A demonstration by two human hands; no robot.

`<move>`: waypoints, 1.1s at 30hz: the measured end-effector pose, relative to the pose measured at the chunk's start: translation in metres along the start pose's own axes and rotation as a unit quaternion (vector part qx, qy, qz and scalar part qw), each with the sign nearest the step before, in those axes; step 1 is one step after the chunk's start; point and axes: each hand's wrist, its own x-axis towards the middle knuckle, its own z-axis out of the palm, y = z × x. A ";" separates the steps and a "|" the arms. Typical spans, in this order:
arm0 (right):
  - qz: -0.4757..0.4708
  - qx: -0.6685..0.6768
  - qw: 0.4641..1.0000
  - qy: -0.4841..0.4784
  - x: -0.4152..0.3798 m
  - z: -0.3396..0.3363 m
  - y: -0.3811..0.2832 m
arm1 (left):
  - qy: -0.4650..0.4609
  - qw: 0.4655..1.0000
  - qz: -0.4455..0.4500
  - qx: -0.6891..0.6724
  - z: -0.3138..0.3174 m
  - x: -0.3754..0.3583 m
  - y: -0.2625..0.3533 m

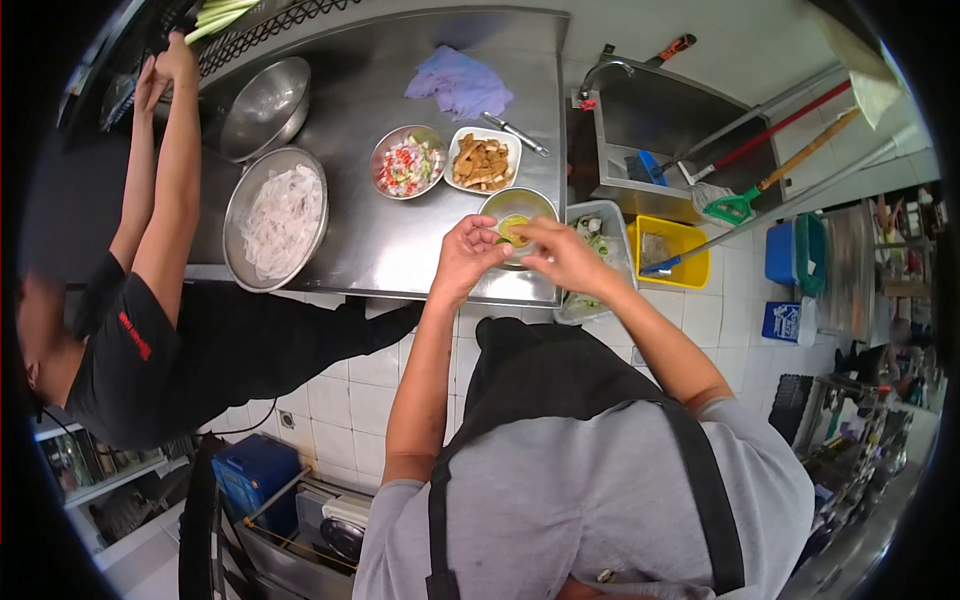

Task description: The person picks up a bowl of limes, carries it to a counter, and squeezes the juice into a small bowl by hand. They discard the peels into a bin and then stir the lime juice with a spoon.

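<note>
Both my hands are over a small metal bowl (543, 200) at the front edge of the steel counter; something yellowish lies in it. My left hand (468, 258) is closed at the bowl's left rim, fingers pinched round a small green piece too small to name. From the right, my right hand (572, 258) reaches over the bowl with fingers bent together; whatever they hold is hidden. Just behind stand a white square dish of brown fried pieces (482, 161) and a metal bowl of chopped red, white and green vegetables (408, 162).
A large bowl of pale strips (283, 220) and a tilted metal bowl (268, 108) stand left, near a co-worker's raised arms (168, 190). A purple cloth (458, 82) and a peeler-like tool (517, 134) lie behind. Right are a grey bin (612, 225), yellow bucket (690, 240) and sink (660, 110).
</note>
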 end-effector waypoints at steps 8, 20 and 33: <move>0.198 0.396 0.897 -0.014 0.011 0.009 0.018 | 0.044 0.999 -0.001 0.027 -0.007 -0.014 0.000; 0.221 0.573 0.788 -0.051 0.023 0.000 0.043 | 0.269 0.943 -0.185 0.067 -0.171 -0.168 -0.205; 0.218 0.387 0.892 -0.080 0.044 0.009 0.059 | 0.167 0.943 -0.248 0.145 -0.194 -0.312 -0.407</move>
